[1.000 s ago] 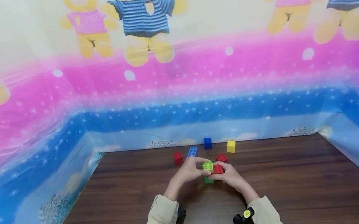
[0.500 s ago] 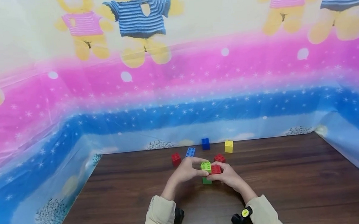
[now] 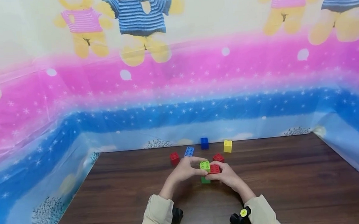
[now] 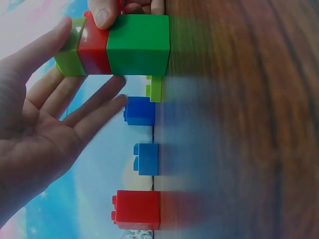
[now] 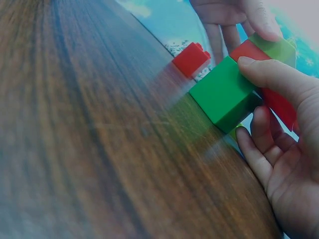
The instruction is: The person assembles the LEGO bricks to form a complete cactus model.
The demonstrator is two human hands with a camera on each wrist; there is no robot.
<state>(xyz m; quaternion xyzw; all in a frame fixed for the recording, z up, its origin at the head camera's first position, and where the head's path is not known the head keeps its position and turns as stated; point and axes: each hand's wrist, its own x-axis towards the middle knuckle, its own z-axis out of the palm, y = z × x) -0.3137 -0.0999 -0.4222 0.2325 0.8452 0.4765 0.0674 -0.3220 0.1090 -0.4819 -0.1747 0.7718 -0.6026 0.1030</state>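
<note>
the big brown wooden table [image 3: 291, 187] has soft picture walls [image 3: 178, 92] with teddy bears on three sides, and the side near the person has no wall. in the middle, near the person, two hands hold a little block tower [image 3: 207, 172] that stands on the table. the tower has a dark green block [image 4: 138, 45] at the bottom, a red block [image 4: 93, 52] in the middle and a light green block [image 3: 204, 165] on top.

the left hand [image 3: 185, 170] has its fingers curled round the top of the tower, thumb on the near side. the right hand [image 3: 227, 175] pinches the red block, with its thumb lying over the edge of the dark green one.

to do this well, i think both hands should push straight down, so the bumps click in and the tower does not tip. the bottom block should stay flat on the table.

behind the hands sit loose blocks: a red cube [image 3: 174, 158], a flat blue brick [image 3: 189, 151], a dark blue cube [image 3: 204, 143], a yellow cube [image 3: 227, 146] and a red one [image 3: 218, 157] just beside the right hand's fingers. a careless push forward could knock them. there is lots of bare table to the left, the right and close to the person.
</note>
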